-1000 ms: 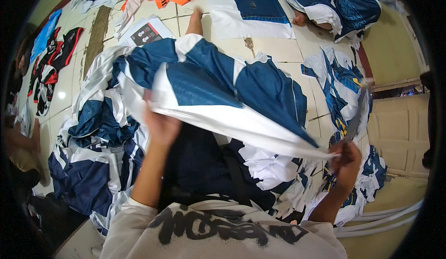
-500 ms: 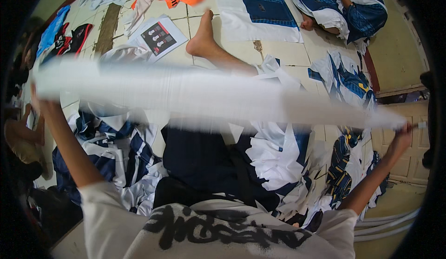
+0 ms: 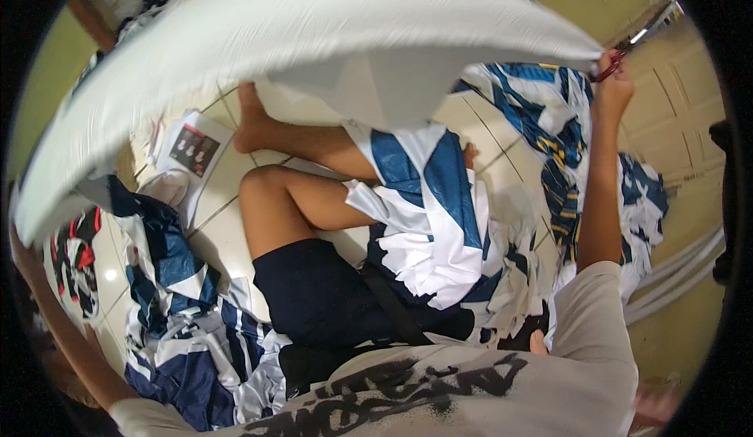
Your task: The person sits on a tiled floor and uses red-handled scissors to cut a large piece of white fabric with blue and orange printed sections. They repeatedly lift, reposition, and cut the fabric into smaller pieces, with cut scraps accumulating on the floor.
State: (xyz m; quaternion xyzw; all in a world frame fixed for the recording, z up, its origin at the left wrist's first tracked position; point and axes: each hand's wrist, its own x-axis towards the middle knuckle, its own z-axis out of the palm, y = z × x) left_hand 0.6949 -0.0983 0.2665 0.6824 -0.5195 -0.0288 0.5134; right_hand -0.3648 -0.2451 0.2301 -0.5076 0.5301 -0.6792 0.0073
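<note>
A wide sheet of white fabric (image 3: 314, 25) is stretched out in an arc in front of me, its middle billowing. At the far left, my left hand (image 3: 25, 255) is closed on one end of it; the fingers are partly hidden and blurred. My right hand (image 3: 615, 86), raised at the upper right, grips the other end. Red-handled scissors (image 3: 620, 59) are in that same hand, with the blades pointing up and outward. Below the sheet, white cut pieces (image 3: 431, 261) and blue-and-white fabric (image 3: 392, 163) lie over and beside my legs.
Navy and white garments (image 3: 184, 362) are heaped at my left, near a black-and-red garment (image 3: 76, 261). A printed sheet (image 3: 194, 151) lies on the tiled floor (image 3: 223, 237). Patterned blue pieces (image 3: 541, 112) are piled on the right, before a pale door (image 3: 674, 116) and white tubing (image 3: 678, 268).
The white fabric has swung up and opened from a narrow band into a billowing sheet. My right hand has risen, my left has dropped lower, and the view has turned.
</note>
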